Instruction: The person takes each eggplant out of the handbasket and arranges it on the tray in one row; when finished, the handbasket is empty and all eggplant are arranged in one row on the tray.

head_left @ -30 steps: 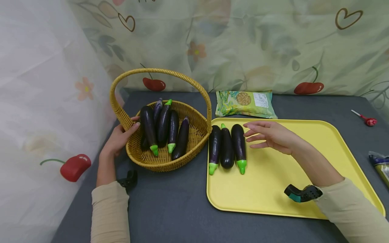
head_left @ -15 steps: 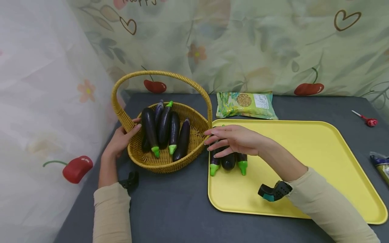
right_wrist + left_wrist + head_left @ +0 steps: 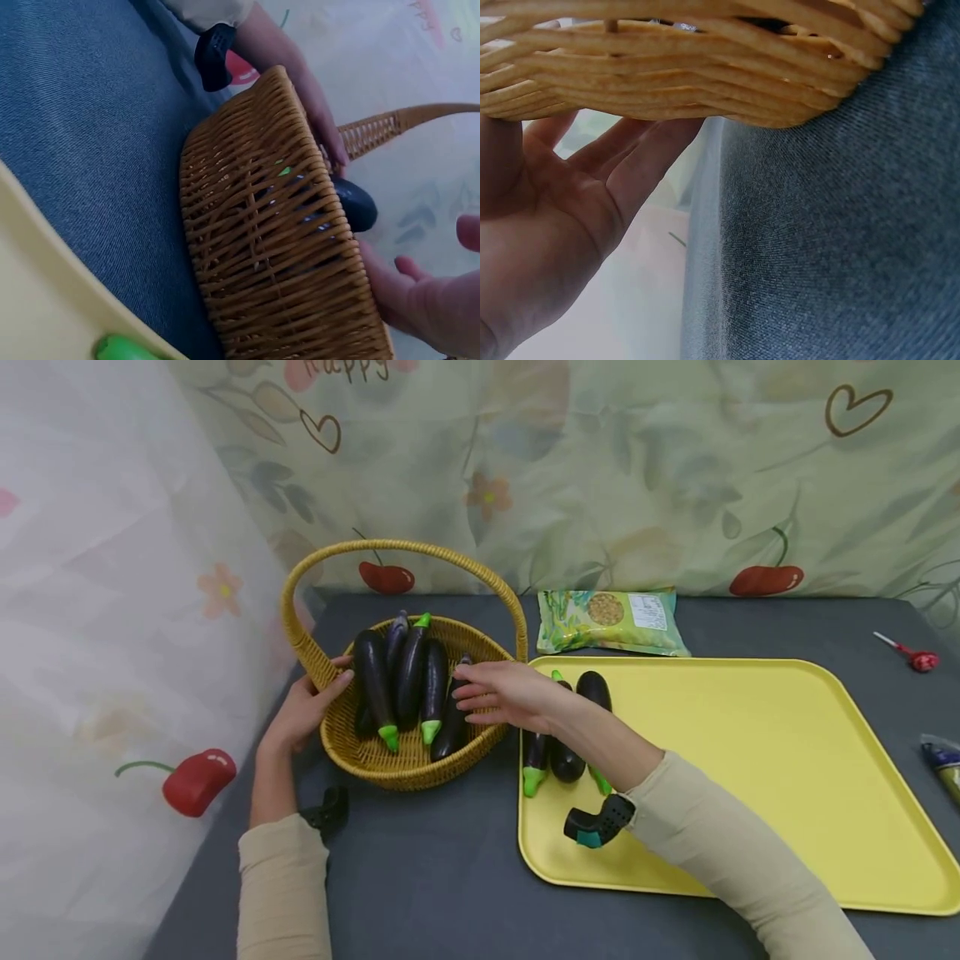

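A wicker basket (image 3: 408, 774) with a tall arched handle holds several dark eggplants (image 3: 375, 681). My left hand (image 3: 300, 710) grips its left side by the handle's base, the thumb over the rim and the fingers outside, as the left wrist view (image 3: 555, 217) also shows from below. Over the basket's right part hovers my right hand (image 3: 513, 697), fingers loosely extended with nothing between them; it partly covers the rightmost eggplant (image 3: 447, 735) inside. Under the right forearm, three more eggplants (image 3: 567, 764) lie at the left end of the yellow tray (image 3: 735, 735), partly hidden.
Behind the tray lies a green packet (image 3: 611, 620). A red lollipop (image 3: 921, 660) is at the far right, with another packet (image 3: 943, 764) cut off at the frame's edge. A patterned cloth (image 3: 637, 485) hangs along the back, and a white one closes off the left.
My right hand has moved left, from beside the tray's eggplants to above the basket's right part, holding nothing. My left hand stays at the basket. The head view has shifted slightly.
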Demonstrator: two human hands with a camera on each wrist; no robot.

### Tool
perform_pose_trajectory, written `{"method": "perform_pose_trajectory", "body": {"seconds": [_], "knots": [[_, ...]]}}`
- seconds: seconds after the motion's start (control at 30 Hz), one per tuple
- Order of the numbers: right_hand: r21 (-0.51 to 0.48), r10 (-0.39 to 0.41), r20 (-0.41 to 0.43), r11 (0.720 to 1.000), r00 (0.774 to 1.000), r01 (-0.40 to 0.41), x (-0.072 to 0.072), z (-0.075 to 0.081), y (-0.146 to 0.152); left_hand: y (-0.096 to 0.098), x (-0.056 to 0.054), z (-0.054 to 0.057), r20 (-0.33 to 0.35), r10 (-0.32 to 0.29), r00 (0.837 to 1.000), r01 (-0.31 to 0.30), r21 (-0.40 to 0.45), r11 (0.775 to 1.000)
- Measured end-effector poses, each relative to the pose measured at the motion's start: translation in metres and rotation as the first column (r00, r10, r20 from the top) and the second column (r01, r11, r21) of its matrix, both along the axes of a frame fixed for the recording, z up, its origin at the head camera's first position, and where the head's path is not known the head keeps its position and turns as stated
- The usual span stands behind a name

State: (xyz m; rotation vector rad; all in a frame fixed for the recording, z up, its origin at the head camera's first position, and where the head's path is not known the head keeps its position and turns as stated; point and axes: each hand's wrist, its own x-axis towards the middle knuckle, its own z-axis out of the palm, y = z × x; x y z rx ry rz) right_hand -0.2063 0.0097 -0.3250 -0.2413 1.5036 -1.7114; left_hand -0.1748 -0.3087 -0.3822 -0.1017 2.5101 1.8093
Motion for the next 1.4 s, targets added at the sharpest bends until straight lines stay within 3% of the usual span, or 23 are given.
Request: {"method": "perform_pose_trajectory", "body": {"seconds": [0.33, 0.57, 0.7, 0.97, 1.23, 1.4], "knots": [[0.178, -0.189, -0.017, 0.966, 0.982, 0.189, -0.017, -0.010, -0.030, -0.001, -0.002, -0.003, -0.010, 0.000, 1.000, 0.000, -0.013, 1.000], [0.323, -0.256, -0.042, 0.911, 0.966, 0.256, -0.028, -0.012, -0.040, -0.002, 0.000, -0.001, -0.007, 0.006, 1.000, -0.006, -0.021, 1.000], [0.368, -0.258, -0.065, 0.892, 0.964, 0.263, -0.032, -0.015, -0.043, -0.001, 0.000, -0.001, -0.002, 0.008, 1.000, -0.008, -0.016, 1.000], [0.393, -0.220, -0.034, 0.894, 0.975, 0.215, -0.040, -0.024, -0.050, -0.002, 0.001, -0.001, 0.001, 0.006, 1.000, -0.006, -0.022, 1.000], [0.403, -0.273, -0.011, 0.879, 0.962, 0.254, -0.043, -0.032, -0.055, -0.002, 0.000, -0.003, -0.001, 0.010, 1.000, -0.010, -0.013, 1.000], [0.408, -0.258, -0.041, 0.878, 0.965, 0.251, -0.042, -0.033, -0.054, -0.002, 0.000, -0.002, -0.002, 0.007, 1.000, -0.007, -0.017, 1.000]]}}
